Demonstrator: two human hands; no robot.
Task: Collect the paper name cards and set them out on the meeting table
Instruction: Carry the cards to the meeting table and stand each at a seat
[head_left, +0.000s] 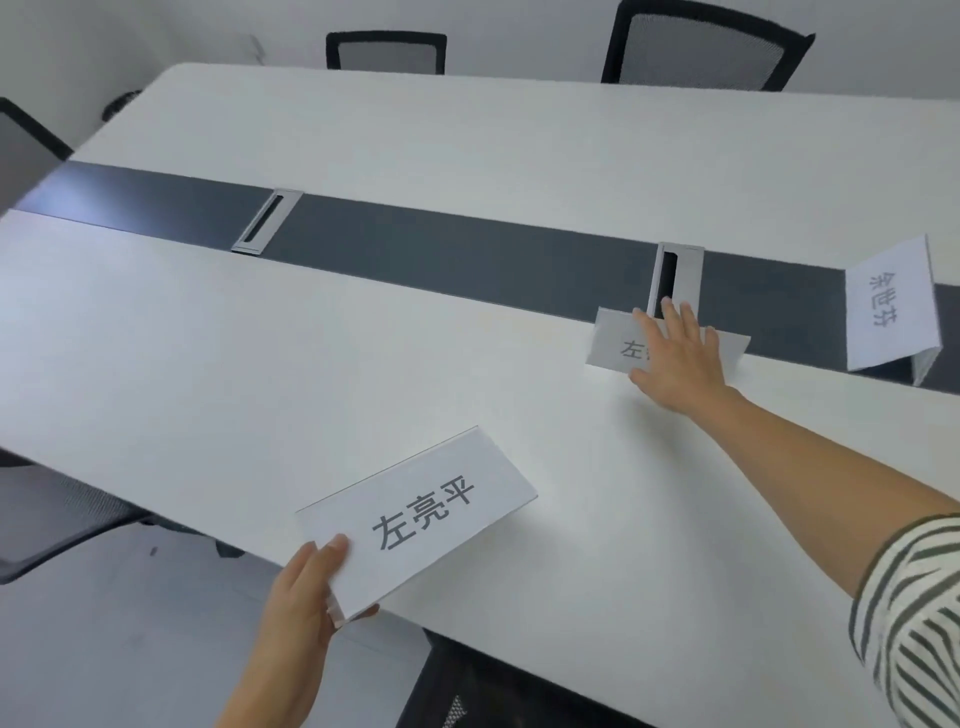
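— Left hand (304, 587), nearest us: what's it doing?
— I see it gripping the near name card (415, 514) by its lower corner. The card is tilted over the near edge of the meeting table (260, 338).
— And farther out?
— My right hand (680, 358) lies flat, fingers straight, on a second card (610, 345). That one sits at the near end of a cable hatch (675, 275) in the dark strip (441, 244). A third card (888, 306) stands on that strip, off right. A mesh chair (701, 47) waits beyond the far edge.

Left hand (306, 587) at 7 o'clock pinches a name card (415, 514), thumb on top; right hand (680, 358) at 3 o'clock lies flat, fingers (693, 319) straight.
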